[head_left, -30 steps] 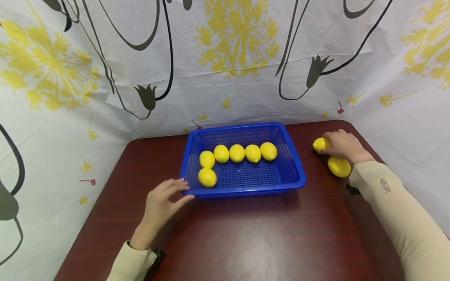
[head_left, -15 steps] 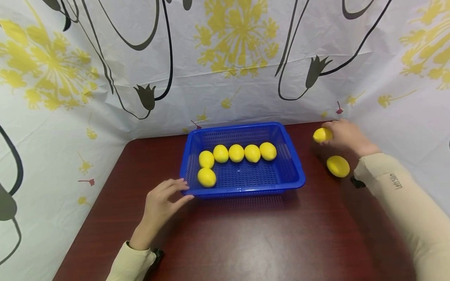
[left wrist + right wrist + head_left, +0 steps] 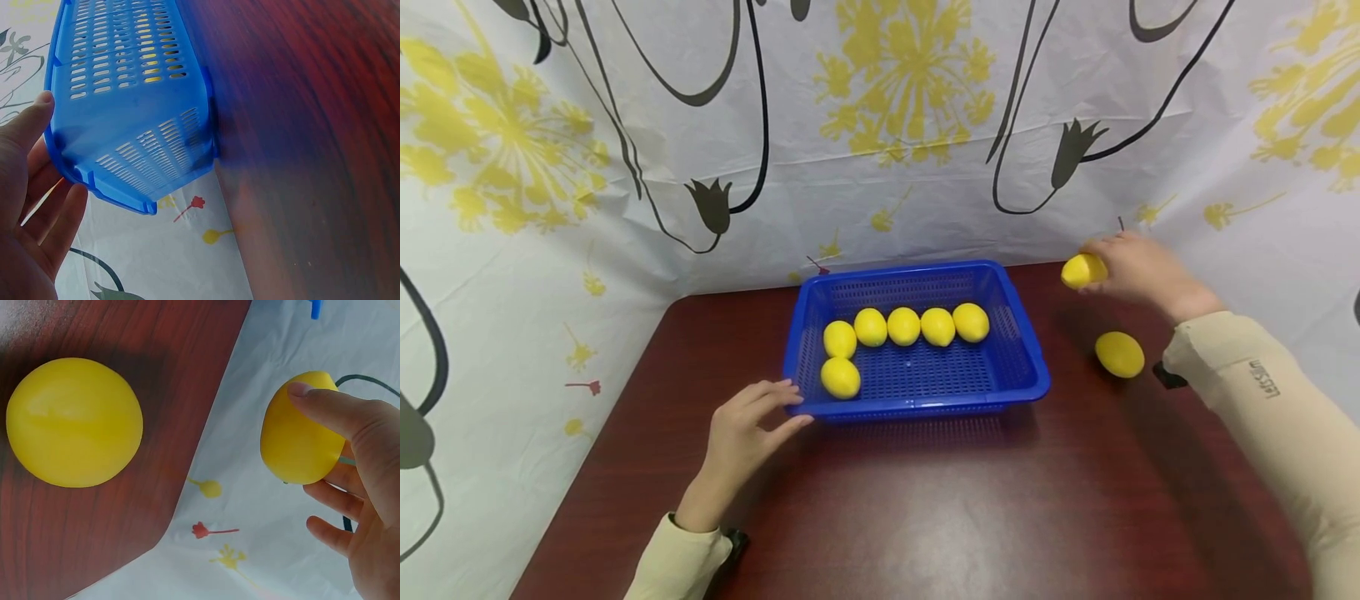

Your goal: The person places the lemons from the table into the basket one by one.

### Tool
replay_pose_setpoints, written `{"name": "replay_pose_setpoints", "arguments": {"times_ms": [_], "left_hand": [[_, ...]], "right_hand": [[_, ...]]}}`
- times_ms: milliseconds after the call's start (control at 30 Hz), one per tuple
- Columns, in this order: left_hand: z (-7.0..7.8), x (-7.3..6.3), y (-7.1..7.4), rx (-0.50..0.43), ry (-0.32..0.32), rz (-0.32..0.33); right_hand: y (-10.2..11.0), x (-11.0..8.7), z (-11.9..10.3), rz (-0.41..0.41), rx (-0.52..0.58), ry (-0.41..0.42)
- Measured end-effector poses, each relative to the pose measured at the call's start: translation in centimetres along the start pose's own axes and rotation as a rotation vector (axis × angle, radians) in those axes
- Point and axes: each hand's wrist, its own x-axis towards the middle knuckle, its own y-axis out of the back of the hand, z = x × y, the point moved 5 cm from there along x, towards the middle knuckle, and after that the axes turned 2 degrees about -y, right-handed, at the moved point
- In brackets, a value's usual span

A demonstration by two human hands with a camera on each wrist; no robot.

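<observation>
My right hand (image 3: 1138, 271) pinches a yellow lemon (image 3: 1083, 271) between thumb and fingers, raised above the far right part of the table. A second lemon (image 3: 1120, 355) lies on the table below that hand; the right wrist view shows it large at the left, apart from the held lemon (image 3: 300, 431). My left hand (image 3: 745, 437) touches the near left corner of a blue plastic basket (image 3: 917, 408), its thumb at the front rim and its fingers at the left rim. Inside the basket, several lemons (image 3: 904, 327) form a row along the back and down the left side.
The dark red wooden table (image 3: 925, 508) has its far edge against a white patterned cloth (image 3: 880, 208), which also hangs at both sides. The basket's raised rim and perforated walls stand between the right hand's lemon and those inside.
My right hand has lifted its lemon up and away from the one left on the table. My left hand stays at the basket's corner, and the basket has not visibly moved.
</observation>
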Motion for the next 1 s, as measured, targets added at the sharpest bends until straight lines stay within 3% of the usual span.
{"name": "replay_pose_setpoints", "arguments": {"times_ms": [433, 1000], "left_hand": [[-0.1, -0.2, 0.0, 0.016, -0.01, 0.001], [0.1, 0.0, -0.1, 0.021, -0.012, 0.006]], "right_hand": [[2.1, 0.4, -3.9, 0.0, 0.005, 0.068], [3.9, 1.7, -11.3, 0.088, -0.011, 0.306]]}}
